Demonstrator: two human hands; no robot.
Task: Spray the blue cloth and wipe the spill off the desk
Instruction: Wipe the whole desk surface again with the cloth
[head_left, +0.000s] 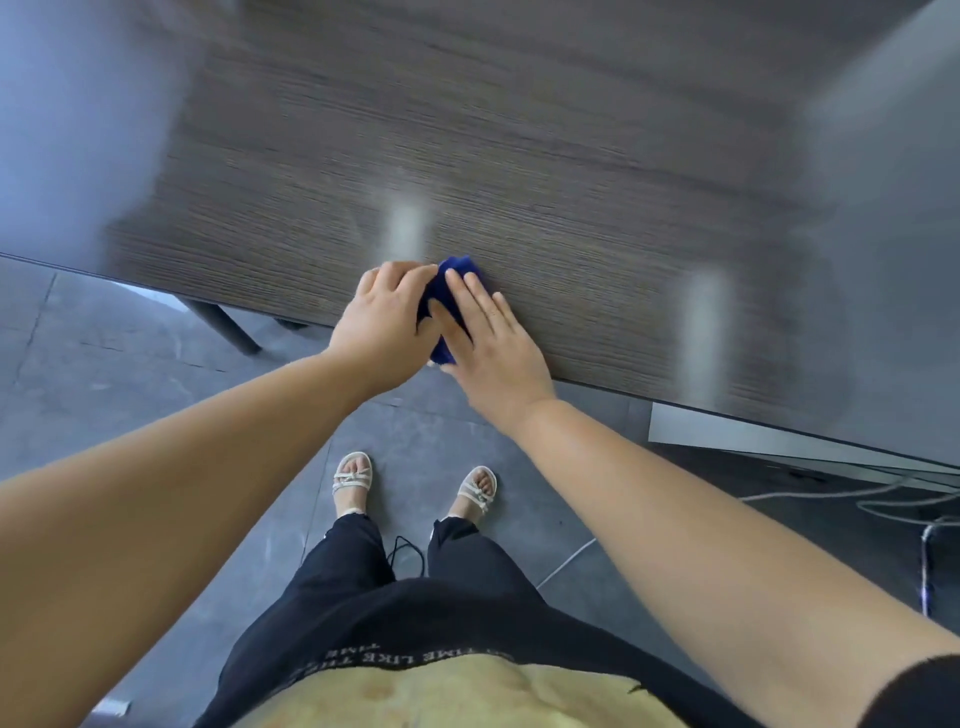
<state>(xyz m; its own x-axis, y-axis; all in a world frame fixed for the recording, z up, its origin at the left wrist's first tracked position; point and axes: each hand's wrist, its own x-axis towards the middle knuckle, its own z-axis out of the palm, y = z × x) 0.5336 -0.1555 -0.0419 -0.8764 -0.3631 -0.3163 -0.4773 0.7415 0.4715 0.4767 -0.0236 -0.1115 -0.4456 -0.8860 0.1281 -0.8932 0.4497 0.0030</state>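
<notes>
Dark wood-grain worktop (519, 171), picture blurred. Left hand (387, 322) curled over the blue cloth (451, 291) at the near edge, gripping it; right hand (493, 343) open, fingers flat on the cloth. Spill not discernible.

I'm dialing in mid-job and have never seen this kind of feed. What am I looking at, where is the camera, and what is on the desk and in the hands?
No machine here: a person works with bare hands. The one camera sits on their head, looking down, so you see arms, legs and sandals. The left hand and right hand both press a bunched blue cloth onto the wood-grain desk near its front edge. Nothing else shows on the desk; pale streaks are blurred glare. No spray bottle is in view, and I cannot make out a spill.
</notes>
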